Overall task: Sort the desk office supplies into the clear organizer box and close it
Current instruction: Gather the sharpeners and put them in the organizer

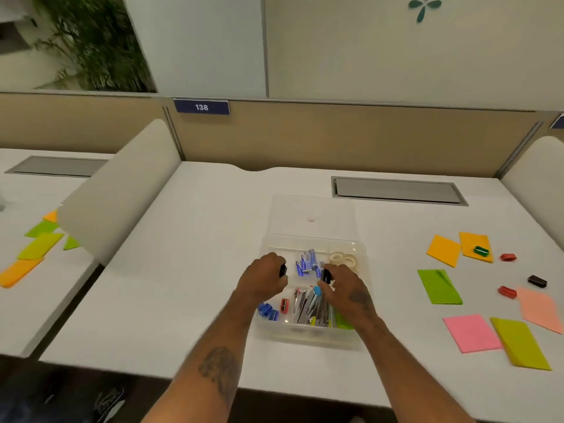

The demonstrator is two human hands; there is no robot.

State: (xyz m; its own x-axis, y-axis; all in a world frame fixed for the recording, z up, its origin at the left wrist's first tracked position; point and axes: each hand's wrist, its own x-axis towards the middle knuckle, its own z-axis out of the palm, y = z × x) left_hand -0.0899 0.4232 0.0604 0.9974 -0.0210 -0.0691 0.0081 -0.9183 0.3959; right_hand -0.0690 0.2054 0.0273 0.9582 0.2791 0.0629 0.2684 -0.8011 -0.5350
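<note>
The clear organizer box [363, 303] sits on the white desk in front of me, its clear lid [311, 213] laid open behind it. Inside lie blue staple packets [308, 261], tape rolls [343, 258], several pens [308, 308], blue sharpeners [268, 310] and a red sharpener [285, 305]. My left hand [263, 277] hovers over the box's left side and grips a small black object [283, 270]. Over the middle of the box, my right hand [345, 286] pinches another small black object [326, 275].
On the desk to the right lie sticky-note pads: orange [444, 250], green [439, 286], pink [471, 332], yellow-green [520, 343], peach [538, 308]. Loose sharpeners lie among them: green [481, 251], red [508, 257], red [507, 291], black [537, 281]. A rounded divider [116, 190] stands at left.
</note>
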